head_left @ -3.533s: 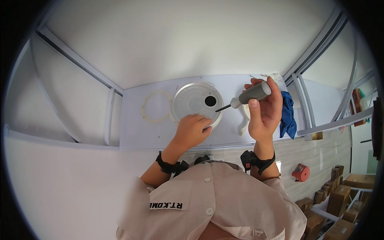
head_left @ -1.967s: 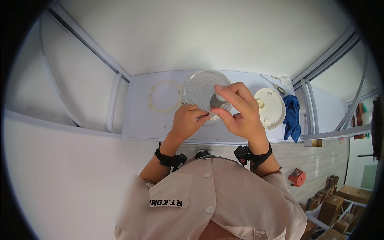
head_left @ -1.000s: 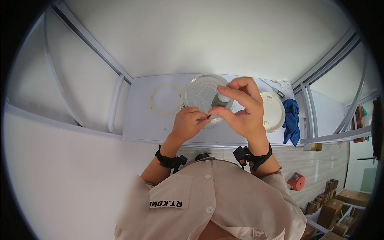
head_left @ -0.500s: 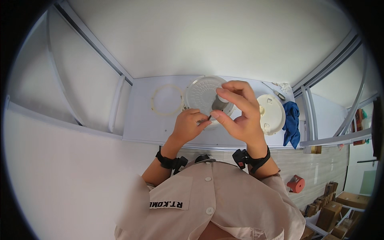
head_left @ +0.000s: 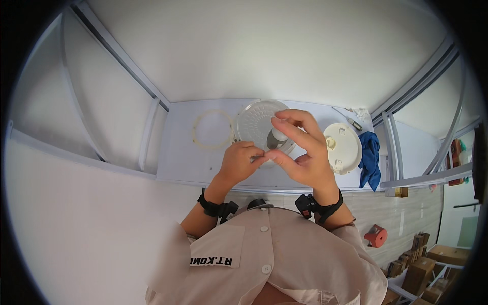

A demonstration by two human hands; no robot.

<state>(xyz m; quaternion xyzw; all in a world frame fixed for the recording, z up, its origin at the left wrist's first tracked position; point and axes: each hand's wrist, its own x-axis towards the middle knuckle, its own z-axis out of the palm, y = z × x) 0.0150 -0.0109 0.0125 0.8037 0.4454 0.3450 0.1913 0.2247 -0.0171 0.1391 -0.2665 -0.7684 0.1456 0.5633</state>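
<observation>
My left hand (head_left: 239, 161) is closed in a pinch, its fingertips meeting my right thumb. Whatever is pinched there is too hidden to make out. My right hand (head_left: 307, 152) curves its fingers and thumb around a white, rounded, knob-like piece (head_left: 280, 134) with a grey face, which it appears to hold. Both hands are over the near side of a round, translucent grey dish (head_left: 253, 118) with a ribbed pattern. Part of the dish is covered by my right hand.
Left of the dish lies a thin cream ring (head_left: 194, 133). A round white lid-like part (head_left: 351, 147) rests to the right, beside a crumpled blue cloth (head_left: 370, 161). Behind them are a screwdriver (head_left: 354, 123) and a crumpled white tissue (head_left: 362, 113). A red stool (head_left: 376, 236) stands on the floor.
A small dark piece that showed at my left fingertips is now hidden, with my right thumb touching there. The white piece and my right fingers have shifted slightly nearer.
</observation>
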